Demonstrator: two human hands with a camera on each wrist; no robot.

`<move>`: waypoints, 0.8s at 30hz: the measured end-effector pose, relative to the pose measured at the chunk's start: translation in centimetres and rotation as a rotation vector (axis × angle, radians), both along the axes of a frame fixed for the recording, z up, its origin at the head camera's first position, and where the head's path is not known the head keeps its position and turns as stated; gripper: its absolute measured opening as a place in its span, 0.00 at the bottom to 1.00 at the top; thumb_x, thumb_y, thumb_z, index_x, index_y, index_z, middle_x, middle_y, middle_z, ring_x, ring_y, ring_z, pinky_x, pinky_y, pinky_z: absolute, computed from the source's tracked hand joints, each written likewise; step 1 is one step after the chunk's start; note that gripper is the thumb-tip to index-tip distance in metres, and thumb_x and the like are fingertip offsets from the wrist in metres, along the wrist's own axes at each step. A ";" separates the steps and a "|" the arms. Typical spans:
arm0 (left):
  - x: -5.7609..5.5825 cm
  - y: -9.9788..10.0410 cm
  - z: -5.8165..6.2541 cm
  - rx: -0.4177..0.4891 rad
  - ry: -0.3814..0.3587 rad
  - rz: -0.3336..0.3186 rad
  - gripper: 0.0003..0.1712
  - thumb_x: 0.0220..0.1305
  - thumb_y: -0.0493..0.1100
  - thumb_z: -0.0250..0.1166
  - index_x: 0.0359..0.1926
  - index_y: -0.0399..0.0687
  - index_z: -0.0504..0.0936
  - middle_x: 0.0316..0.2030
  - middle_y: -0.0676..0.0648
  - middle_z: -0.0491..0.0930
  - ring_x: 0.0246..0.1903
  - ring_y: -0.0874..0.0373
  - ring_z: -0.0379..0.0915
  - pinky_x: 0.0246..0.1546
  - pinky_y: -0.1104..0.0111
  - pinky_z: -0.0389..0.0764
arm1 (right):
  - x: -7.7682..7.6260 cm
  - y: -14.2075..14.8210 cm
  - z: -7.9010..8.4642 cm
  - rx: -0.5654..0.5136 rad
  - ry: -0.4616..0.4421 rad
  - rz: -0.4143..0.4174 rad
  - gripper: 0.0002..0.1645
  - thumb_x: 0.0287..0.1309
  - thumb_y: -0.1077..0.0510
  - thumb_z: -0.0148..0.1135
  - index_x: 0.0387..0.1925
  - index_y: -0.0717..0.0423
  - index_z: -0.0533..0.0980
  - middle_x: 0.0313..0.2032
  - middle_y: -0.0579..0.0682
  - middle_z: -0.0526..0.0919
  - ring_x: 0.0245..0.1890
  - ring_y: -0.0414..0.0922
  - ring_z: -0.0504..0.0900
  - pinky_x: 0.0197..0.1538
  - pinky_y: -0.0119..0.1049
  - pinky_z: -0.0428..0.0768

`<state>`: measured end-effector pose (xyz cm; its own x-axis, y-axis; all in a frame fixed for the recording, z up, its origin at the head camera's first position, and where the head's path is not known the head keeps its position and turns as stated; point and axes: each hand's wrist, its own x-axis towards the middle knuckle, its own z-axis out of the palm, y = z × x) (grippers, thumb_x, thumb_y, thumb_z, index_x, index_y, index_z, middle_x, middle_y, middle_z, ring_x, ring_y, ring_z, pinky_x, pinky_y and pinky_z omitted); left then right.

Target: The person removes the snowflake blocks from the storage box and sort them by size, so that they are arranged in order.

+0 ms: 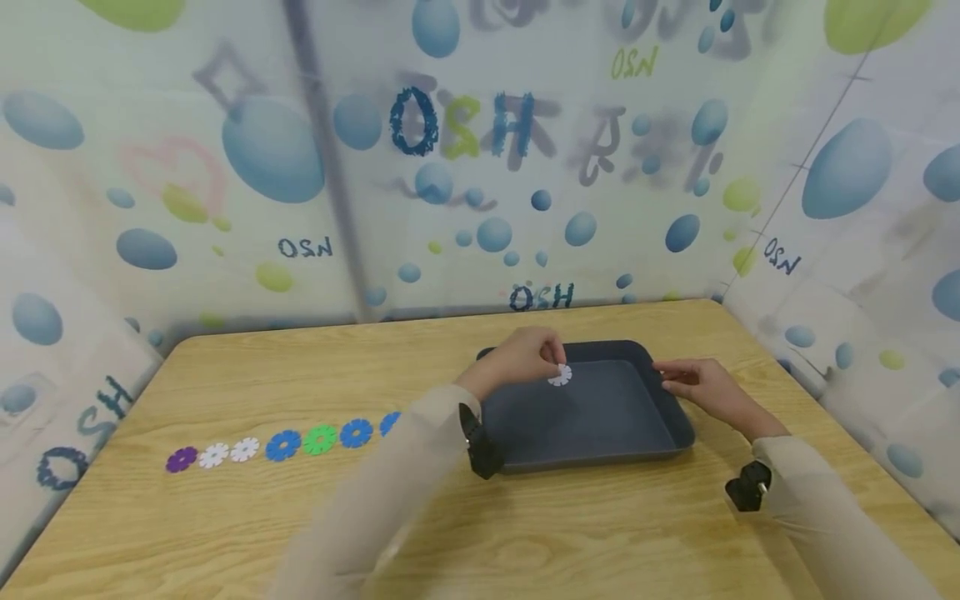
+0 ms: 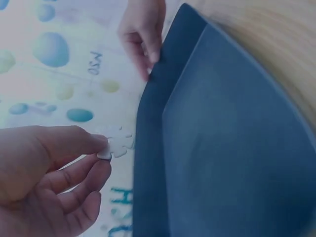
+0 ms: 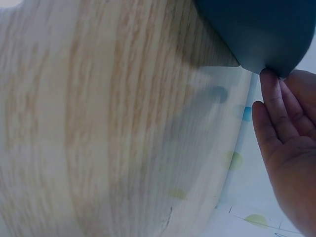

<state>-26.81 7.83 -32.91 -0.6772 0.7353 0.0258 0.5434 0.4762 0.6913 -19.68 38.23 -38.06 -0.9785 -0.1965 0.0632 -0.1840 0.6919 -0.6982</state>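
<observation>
My left hand (image 1: pixel 522 360) is above the dark grey tray (image 1: pixel 607 417), pinching a white notched plastic disc (image 1: pixel 561 375) between thumb and fingertips. In the left wrist view the white disc (image 2: pixel 117 143) stands out past the thumb tip, its notched edge showing. At the tray's right side, my right hand (image 1: pixel 705 387) grips the rim. Fingers (image 3: pixel 276 103) touch the outer side of the tray wall in the right wrist view, the thumb mostly hidden. Inside the tray no other disc shows; the left forearm covers its near left part.
Left of the tray, a row of notched discs lies on the wooden table (image 1: pixel 187 533): a purple disc (image 1: pixel 182 459), two white ones, several blue ones and a green disc (image 1: pixel 320 439). The left sleeve hides the row's right end. A printed curtain (image 1: pixel 480 192) hangs behind.
</observation>
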 end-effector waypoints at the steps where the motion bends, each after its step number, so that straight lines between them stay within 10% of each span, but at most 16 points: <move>1: -0.1 -0.7 0.2 -0.006 0.013 0.000 0.03 0.57 0.35 0.63 0.32 0.43 0.76 0.28 0.50 0.75 0.28 0.59 0.71 0.30 0.72 0.73 | 0.0 0.0 0.0 -0.001 -0.001 -0.001 0.23 0.61 0.65 0.54 0.56 0.72 0.67 0.48 0.67 0.75 0.47 0.59 0.75 0.41 0.36 0.77; 15: -0.1 -13.4 0.6 -0.034 0.045 0.129 0.05 0.57 0.35 0.62 0.34 0.40 0.75 0.28 0.48 0.76 0.29 0.57 0.72 0.31 0.66 0.74 | 0.1 -0.1 -0.3 -0.010 0.004 0.004 0.22 0.61 0.65 0.54 0.56 0.73 0.67 0.49 0.67 0.75 0.46 0.58 0.76 0.41 0.34 0.77; 24: 0.8 -23.4 0.6 -0.071 0.071 0.319 0.08 0.58 0.38 0.63 0.36 0.38 0.75 0.30 0.46 0.75 0.31 0.54 0.71 0.31 0.63 0.72 | 0.1 0.1 -0.3 0.010 0.026 0.004 0.22 0.61 0.66 0.54 0.55 0.72 0.68 0.48 0.66 0.75 0.45 0.54 0.77 0.41 0.34 0.77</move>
<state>-25.97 -15.56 -32.27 -0.8719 0.4882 0.0377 0.4049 0.6756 0.6162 -19.60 38.32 -38.36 -0.9757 -0.2009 0.0870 -0.2049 0.6981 -0.6861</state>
